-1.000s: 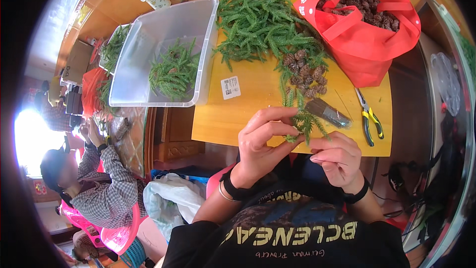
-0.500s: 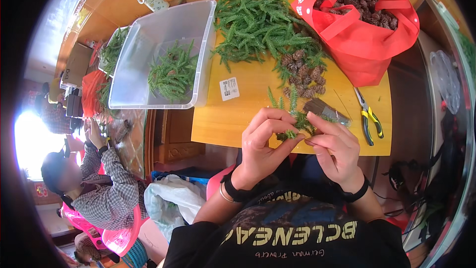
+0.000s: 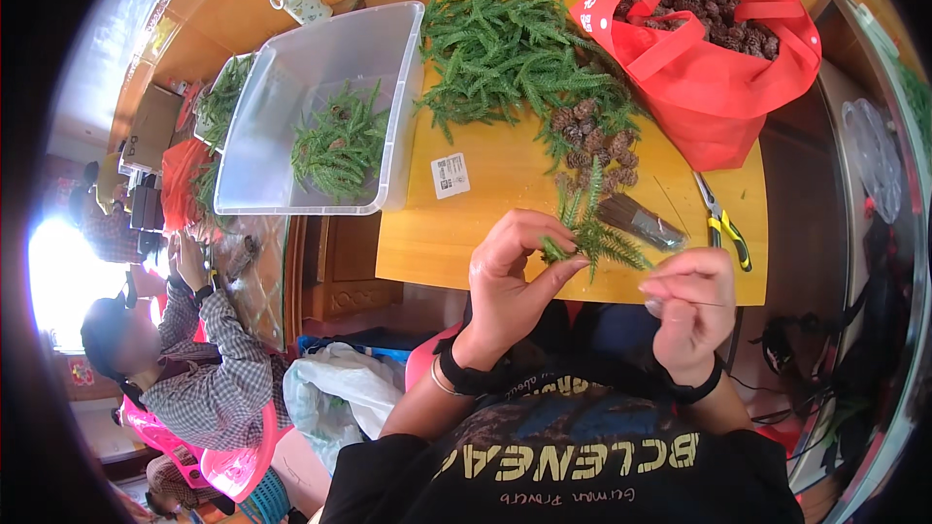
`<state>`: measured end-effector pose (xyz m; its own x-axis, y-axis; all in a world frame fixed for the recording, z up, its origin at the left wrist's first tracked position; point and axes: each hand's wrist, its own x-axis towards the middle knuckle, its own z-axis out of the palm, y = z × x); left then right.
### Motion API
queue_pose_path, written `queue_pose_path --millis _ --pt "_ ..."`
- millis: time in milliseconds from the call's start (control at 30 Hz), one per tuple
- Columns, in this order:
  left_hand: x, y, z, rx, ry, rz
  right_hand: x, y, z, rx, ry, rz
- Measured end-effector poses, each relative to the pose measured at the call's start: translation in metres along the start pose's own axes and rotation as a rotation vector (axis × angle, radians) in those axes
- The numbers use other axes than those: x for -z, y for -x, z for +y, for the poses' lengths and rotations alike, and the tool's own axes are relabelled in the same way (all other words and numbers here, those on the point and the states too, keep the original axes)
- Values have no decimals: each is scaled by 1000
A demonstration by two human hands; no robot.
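Near the table's front edge, my left hand (image 3: 515,267) is closed on a small bunch of green artificial fir sprigs (image 3: 592,233), whose tips fan out past the thumb. To its right, my right hand (image 3: 691,306) is pinched on a thin wire (image 3: 714,305) whose end sticks out sideways from the fingers. Just beyond the hands lies a clear packet of thin brown wires (image 3: 641,221). A cluster of brown pine cones (image 3: 594,146) sits behind it, beside a big pile of loose fir sprigs (image 3: 510,49). Pliers with yellow and black handles (image 3: 723,223) rest at the right.
A clear plastic bin (image 3: 301,209) with finished-looking sprig bunches stands at the left. A red bag (image 3: 714,102) full of pine cones stands at the back right. A white label card (image 3: 449,176) lies on the yellow table (image 3: 437,252). Another person (image 3: 209,359) works at far left.
My right hand has drawn away to the right from the sprigs, with the wire in its fingers. My left hand keeps the bunch, which now spreads wider toward the right.
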<state>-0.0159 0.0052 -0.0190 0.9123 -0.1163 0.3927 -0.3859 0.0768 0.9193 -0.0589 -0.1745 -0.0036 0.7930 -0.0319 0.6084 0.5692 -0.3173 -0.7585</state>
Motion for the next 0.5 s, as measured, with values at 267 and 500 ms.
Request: queue_pose_path --millis 267,500 --pt "-4 1 -1 21 84 -62 -9 -19 -6 -72 -59 -213" --pt "-4 2 -8 73 250 -16 -11 -12 -10 -64 95 -180"
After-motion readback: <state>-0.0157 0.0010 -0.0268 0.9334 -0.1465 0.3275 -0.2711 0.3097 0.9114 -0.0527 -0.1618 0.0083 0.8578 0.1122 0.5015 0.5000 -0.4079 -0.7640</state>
